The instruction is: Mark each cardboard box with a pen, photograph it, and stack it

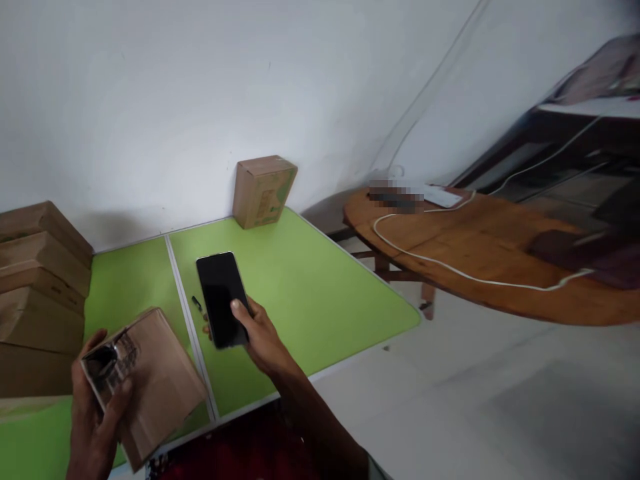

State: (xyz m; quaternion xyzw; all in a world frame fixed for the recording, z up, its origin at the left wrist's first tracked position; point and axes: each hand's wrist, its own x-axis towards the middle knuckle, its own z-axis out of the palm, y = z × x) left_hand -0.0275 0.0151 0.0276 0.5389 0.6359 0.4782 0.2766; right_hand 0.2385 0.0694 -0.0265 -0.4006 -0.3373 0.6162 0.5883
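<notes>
My right hand grips a black smartphone by its lower end, screen dark and facing up, just above the green table. My left hand holds a small brown cardboard box at the table's near left edge, fingers wrapped over its glossy taped end. The box is tilted toward me.
A stack of brown cardboard boxes stands at the left. Another small box leans by the white wall at the table's far edge. To the right stands a round wooden table with a white cable and a device.
</notes>
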